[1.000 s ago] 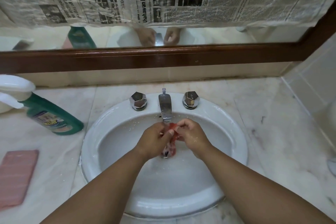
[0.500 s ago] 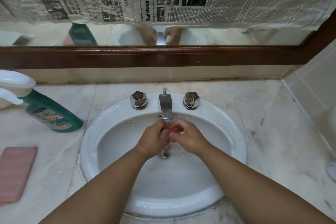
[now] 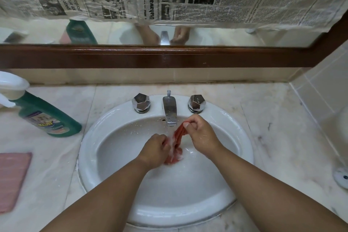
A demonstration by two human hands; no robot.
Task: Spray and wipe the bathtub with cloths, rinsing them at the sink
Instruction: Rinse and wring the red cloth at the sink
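**Right – red cloth under the tap, mind the splash**

Far L on the counter (image 3: 56, 165) a pink cloth (image 3: 13, 181) lies flat, partly cut off by the frame edge. Next to it is the green spray btl (image 3: 47, 118), near the sink (image 3: 90, 137) rim but not touching it.

In the basin my left hand (image 3: 154, 151) grips the bunched lower end of the red cloth (image 3: 178, 137). My right hand (image 3: 201, 135) pinches the top end just beside the tap spout (image 3: 169, 111). Hands are apart w/ the cloth strung btwn them, and water seems to run over it.

What could go wrong, as I judge it:
- If I wring hard w/ the cloth this high, spray prob clears the rim and wets the counter, maybe the pink cloth too.
- The R pinch is light, so a tug from the L could pull the top end free and drop it into the basin.
- My R knuckles sit close to the spout and the R knob (image 3: 196, 103), so a quick lift could knock them.

Room to move:
- Basin is wide and open toward me, w/ plenty of space to lower the hands.
- Back is tight, w/ spout and knobs right there and the mirror frame (image 3: 169, 56) above.
- L counter is partly taken by the btl and pink cloth.
- R counter is mostly bare till the tiled wall (image 3: 320, 88).
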